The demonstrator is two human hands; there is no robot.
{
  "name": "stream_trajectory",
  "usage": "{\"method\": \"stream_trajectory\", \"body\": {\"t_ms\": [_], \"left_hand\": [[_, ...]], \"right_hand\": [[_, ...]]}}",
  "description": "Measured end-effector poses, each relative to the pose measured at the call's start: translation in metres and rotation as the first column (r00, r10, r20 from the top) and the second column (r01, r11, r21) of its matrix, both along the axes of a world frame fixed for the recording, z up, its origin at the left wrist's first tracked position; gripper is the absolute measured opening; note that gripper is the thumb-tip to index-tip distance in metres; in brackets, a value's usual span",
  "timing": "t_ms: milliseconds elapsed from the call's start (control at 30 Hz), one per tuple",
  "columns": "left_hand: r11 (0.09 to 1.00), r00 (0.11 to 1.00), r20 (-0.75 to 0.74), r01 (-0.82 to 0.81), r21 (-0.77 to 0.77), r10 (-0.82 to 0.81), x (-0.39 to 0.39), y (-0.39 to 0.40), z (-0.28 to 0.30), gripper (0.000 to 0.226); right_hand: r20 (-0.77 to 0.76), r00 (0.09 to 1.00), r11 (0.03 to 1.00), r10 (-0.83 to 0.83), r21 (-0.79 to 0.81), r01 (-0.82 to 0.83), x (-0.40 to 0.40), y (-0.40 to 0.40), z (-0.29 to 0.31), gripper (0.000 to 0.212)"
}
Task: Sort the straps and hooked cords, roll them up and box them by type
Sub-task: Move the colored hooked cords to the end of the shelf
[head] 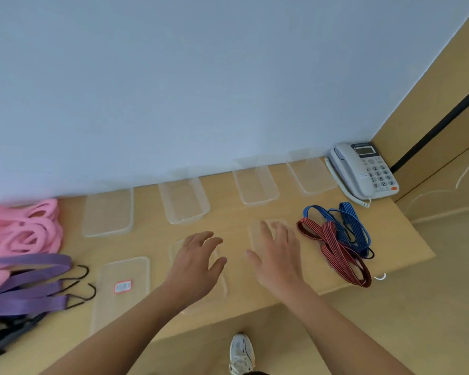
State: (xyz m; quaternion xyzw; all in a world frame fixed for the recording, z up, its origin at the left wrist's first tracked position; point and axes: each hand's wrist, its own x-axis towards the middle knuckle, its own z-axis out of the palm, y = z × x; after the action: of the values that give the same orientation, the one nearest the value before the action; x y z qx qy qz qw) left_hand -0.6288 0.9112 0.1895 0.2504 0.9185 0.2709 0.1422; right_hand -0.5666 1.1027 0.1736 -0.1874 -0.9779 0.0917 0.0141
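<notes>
Pink straps, purple hooked cords and black straps run off the counter's left edge. Both hands, left and right, hover spread wide over clear lids, gripping nothing.

Colours of cords, straps, boxes on tan desk.
Pink straps at 9 o'clock, purple straps with black hooks below; red-black striped cord and blue-black striped cord at 3 o'clock; clear boxes; lid with red-edged label; grey-white phone; pale blue-white wall.
</notes>
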Motion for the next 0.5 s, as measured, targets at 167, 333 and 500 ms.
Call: {"method": "stream_trajectory", "body": {"t_ms": [167, 333, 500], "left_hand": [[0.981, 0.981, 0.017, -0.193, -0.007, 0.193, -0.007, -0.094, -0.004, 0.045], [0.938, 0.937, 0.041, -0.347, -0.011, 0.347, -0.008, -0.185, -0.012, 0.048], [0.906, 0.906, -0.032, -0.423, -0.024, 0.422, -0.008, -0.275, -0.022, 0.046]], "right_hand": [[-0.006, 0.987, 0.984, 0.158, -0.083, -0.158, -0.030, -0.094, 0.003, 0.071], [0.020, 0.953, 0.947, 0.302, -0.118, -0.297, -0.051, -0.187, 0.000, 0.071], [-0.013, 0.905, 0.897, 0.425, -0.130, -0.423, -0.070, -0.277, -0.010, 0.071]]}}
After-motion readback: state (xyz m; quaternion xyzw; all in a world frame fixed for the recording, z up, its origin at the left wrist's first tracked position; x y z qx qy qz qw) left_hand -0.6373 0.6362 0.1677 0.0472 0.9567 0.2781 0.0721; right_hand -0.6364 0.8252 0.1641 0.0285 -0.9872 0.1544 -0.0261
